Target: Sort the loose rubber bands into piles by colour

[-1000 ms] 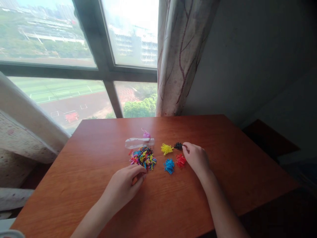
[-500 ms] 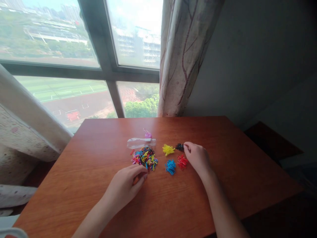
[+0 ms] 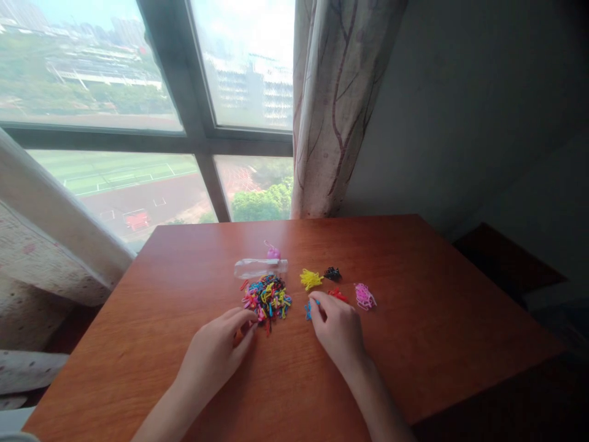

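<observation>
A mixed pile of small coloured rubber bands [image 3: 269,293] lies on the wooden table. At its near left edge is my left hand [image 3: 223,341], thumb and fingertips pinched together by some pink bands; what is between them is hidden. My right hand [image 3: 340,325] is closed in a pinch over the blue rubber bands [image 3: 308,312], covering most of them. A bit of blue shows at its fingertips, but I cannot tell whether it is held. Around it are yellow rubber bands [image 3: 311,280], black ones [image 3: 332,274], partly covered red ones [image 3: 338,295] and pink ones [image 3: 365,296].
Behind the mixed pile a clear plastic bottle [image 3: 257,267] lies on its side, with a purple round piece with a loop [image 3: 273,252] beside it. The table [image 3: 207,245] reaches to a window with curtains [image 3: 317,153]. A pale object [image 3: 16,423] shows at the lower left.
My right hand has moved left and nearer, from the black bands to the blue ones, uncovering the pink group. My left hand has shifted slightly left along the mixed pile.
</observation>
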The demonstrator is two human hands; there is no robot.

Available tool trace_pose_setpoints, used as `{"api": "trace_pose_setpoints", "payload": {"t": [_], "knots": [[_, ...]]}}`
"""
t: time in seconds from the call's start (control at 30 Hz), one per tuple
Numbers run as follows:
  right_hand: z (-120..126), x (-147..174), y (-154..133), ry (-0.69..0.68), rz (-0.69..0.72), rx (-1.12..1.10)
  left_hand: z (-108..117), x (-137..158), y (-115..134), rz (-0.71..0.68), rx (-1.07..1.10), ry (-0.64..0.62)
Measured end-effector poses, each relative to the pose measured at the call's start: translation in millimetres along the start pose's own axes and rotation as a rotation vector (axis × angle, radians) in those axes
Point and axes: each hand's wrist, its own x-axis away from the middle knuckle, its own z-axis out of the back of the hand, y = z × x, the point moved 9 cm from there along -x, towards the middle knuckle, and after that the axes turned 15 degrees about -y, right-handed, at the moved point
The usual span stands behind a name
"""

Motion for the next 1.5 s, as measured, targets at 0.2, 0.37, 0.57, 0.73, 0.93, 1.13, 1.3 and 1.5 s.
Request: {"api": "trace_pose_setpoints", "payload": {"t": [0.2, 0.37, 0.57, 0.73, 0.93, 1.13, 1.3, 1.5], "knots": [[-42.7, 22.8, -45.9, -0.118, 0.102, -0.054, -6.2, 4.2, -1.1, 0.000, -0.011, -0.001], [-56.6, 27.5, -52.6, -0.198, 0.118, -0.036, -17.3, 2.5, 7.5, -0.011, -0.008, -0.050], [-56.8, 25.6, -49.0, -0.226, 0.122, -0.054, -24.3, 1.0, 20.1, 0.063, -0.061, -0.100], [-58.5, 26.3, -49.0, -0.229, 0.122, -0.064, -26.7, -0.8, 22.4, 0.061, -0.078, -0.118], [-56.1, 26.4, -49.2, -0.233, 0.122, -0.074, -28.9, -1.6, 22.1, 0.058, -0.081, -0.139], [-56.3, 26.1, -49.0, -0.232, 0.131, -0.094, -28.2, -0.8, 22.1, 0.045, -0.078, -0.118], [-56.3, 26.5, -49.4, -0.231, 0.126, -0.093, -26.2, 0.1, 22.8, 0.010, -0.051, -0.090], [-53.9, 25.6, -49.2, -0.221, 0.109, -0.093, -25.2, 0.7, 25.3, -0.002, -0.064, -0.076]]}}
